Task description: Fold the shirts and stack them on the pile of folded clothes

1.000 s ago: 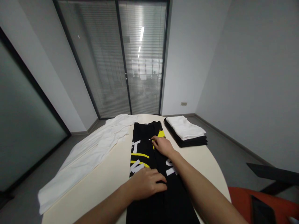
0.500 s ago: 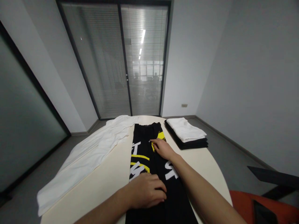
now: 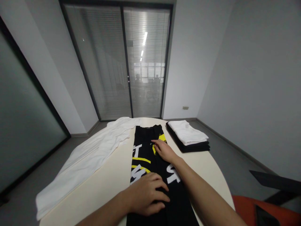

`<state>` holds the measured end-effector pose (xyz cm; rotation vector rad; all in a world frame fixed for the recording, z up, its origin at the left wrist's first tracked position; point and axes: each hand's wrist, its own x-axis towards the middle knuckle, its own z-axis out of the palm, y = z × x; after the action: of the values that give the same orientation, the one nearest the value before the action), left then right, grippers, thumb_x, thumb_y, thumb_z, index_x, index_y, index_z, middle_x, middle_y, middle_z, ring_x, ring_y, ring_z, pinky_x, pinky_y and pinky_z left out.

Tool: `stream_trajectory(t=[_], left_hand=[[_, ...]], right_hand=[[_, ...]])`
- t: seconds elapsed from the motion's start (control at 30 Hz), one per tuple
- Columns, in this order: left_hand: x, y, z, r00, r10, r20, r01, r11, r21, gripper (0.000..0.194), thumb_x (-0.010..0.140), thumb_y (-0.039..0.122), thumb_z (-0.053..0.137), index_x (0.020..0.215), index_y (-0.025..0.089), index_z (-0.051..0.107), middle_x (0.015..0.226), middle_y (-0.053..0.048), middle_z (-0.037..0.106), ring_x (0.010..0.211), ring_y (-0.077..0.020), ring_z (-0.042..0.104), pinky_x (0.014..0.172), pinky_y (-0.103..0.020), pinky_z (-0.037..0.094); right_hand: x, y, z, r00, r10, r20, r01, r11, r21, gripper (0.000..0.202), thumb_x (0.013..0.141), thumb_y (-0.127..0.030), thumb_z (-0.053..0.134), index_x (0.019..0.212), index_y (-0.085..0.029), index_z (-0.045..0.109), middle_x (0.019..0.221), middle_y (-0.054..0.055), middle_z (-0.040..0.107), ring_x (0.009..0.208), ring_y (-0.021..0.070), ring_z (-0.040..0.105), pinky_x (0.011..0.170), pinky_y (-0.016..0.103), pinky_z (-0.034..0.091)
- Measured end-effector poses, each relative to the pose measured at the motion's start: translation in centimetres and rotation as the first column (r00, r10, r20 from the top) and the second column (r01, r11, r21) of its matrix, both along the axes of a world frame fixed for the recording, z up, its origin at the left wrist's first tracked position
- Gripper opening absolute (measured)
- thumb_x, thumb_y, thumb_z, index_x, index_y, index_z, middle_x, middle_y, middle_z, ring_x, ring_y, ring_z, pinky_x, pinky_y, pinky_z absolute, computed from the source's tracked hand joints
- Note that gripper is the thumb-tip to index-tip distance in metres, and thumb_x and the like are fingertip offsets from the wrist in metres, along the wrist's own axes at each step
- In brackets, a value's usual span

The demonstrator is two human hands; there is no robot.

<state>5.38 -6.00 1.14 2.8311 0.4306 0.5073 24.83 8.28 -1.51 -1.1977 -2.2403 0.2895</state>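
Note:
A black T-shirt [image 3: 147,135] with white lettering and yellow marks lies in a long narrow fold down the middle of the table. My left hand [image 3: 150,194] rests palm down on its nearer part, fingers spread and holding nothing. Farther up, my right hand [image 3: 163,151] lies on the shirt's right side beside a yellow patch, its fingers stretched out on the fabric. The cloth under both palms is hidden.
White garments [image 3: 94,153] are laid out lengthwise along the left of the round cream table [image 3: 101,191]. At the back right sits a stack of folded black clothes [image 3: 195,147] topped by a folded white garment [image 3: 187,131]. An orange chair [image 3: 244,208] stands at the right.
My left hand's fingers have spread and reach slightly farther right over the shirt. The right hand has stayed at nearly the same spot.

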Motion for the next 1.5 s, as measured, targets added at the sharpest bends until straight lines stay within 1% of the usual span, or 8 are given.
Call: stream_trajectory(t=[0.2,0.37,0.5,0.7,0.87,1.03,1.3,1.5], left_hand=[[-0.8,0.1,0.1,0.984,0.166,-0.062,-0.171,0.982,-0.08,0.049,0.095,0.043,0.057,0.142,0.028,0.052,0.153,-0.008,0.047,0.143,-0.0329,0.037,0.114,-0.054,0.036],[-1.4,0.3,-0.1,0.987,0.143,-0.075,-0.152,0.981,-0.125,0.05,0.093,0.045,0.06,0.141,0.03,0.053,0.154,-0.008,0.045,0.144,-0.0337,0.036,0.115,-0.059,0.032],[-1.4,0.3,-0.1,0.984,0.152,-0.093,-0.164,0.977,-0.135,0.058,0.091,0.049,0.062,0.145,0.033,0.048,0.159,-0.008,0.038,0.148,-0.0394,0.026,0.114,-0.07,0.024],[-1.8,0.7,0.1,0.987,0.115,-0.109,-0.131,0.979,-0.153,0.061,0.093,0.056,0.056,0.148,0.034,0.043,0.161,-0.007,0.033,0.149,-0.0412,0.023,0.112,-0.071,0.026],[-1.8,1.7,-1.6,0.992,0.088,-0.095,-0.091,0.995,-0.027,0.059,0.096,0.058,0.052,0.149,0.034,0.041,0.161,-0.009,0.034,0.148,-0.0407,0.027,0.111,-0.067,0.033],[-1.3,2.8,-4.8,0.987,0.154,-0.034,-0.142,0.96,0.241,0.042,0.101,0.042,0.05,0.144,0.04,0.048,0.156,-0.004,0.043,0.142,-0.0352,0.04,0.108,-0.055,0.042],[-1.0,3.7,-6.8,0.985,0.165,0.042,-0.166,0.879,0.446,0.043,0.1,0.045,0.052,0.143,0.045,0.047,0.151,-0.001,0.05,0.135,-0.0322,0.05,0.105,-0.049,0.046],[-0.3,4.1,-8.0,0.981,0.186,0.052,-0.188,0.86,0.473,0.042,0.099,0.05,0.049,0.142,0.047,0.047,0.148,0.002,0.053,0.131,-0.0305,0.054,0.102,-0.046,0.048]], right_hand=[[-0.1,-0.1,-0.1,0.986,-0.12,0.119,0.123,0.992,-0.016,0.046,0.1,-0.035,0.041,0.141,-0.018,0.054,0.147,0.013,0.051,0.135,0.0266,0.044,0.113,0.046,0.034],[-0.2,0.9,0.6,0.97,-0.123,0.21,0.159,0.973,-0.168,0.045,0.099,-0.03,0.037,0.141,-0.022,0.053,0.145,0.009,0.055,0.134,0.0279,0.045,0.109,0.051,0.035],[-0.4,3.1,1.4,0.943,-0.266,0.199,0.294,0.948,-0.126,0.042,0.096,-0.022,0.041,0.135,-0.02,0.058,0.137,0.009,0.061,0.127,0.025,0.051,0.106,0.042,0.039],[-1.3,8.4,1.8,0.901,-0.361,0.24,0.393,0.914,-0.101,0.055,0.1,-0.035,0.042,0.151,-0.014,0.04,0.155,0.015,0.042,0.142,0.0284,0.037,0.114,0.044,0.032],[-1.7,12.9,0.8,0.866,-0.416,0.277,0.468,0.869,-0.159,0.066,0.102,-0.047,0.032,0.154,-0.006,0.031,0.161,0.022,0.028,0.149,0.0329,0.024,0.117,0.053,0.025],[-1.4,15.1,0.0,0.882,-0.36,0.303,0.432,0.875,-0.219,0.058,0.102,-0.054,0.027,0.145,-0.023,0.051,0.158,0.01,0.039,0.149,0.0318,0.025,0.117,0.063,0.016],[-1.2,18.4,1.4,0.877,-0.391,0.277,0.449,0.873,-0.188,0.051,0.104,-0.038,0.026,0.14,-0.016,0.055,0.144,0.017,0.055,0.131,0.0259,0.052,0.107,0.039,0.038],[-4.1,19.1,1.5,0.832,-0.465,0.302,0.529,0.829,-0.182,0.07,0.094,-0.069,0.034,0.138,-0.02,0.058,0.137,0.021,0.058,0.128,0.0395,0.051,0.106,0.063,0.03]])
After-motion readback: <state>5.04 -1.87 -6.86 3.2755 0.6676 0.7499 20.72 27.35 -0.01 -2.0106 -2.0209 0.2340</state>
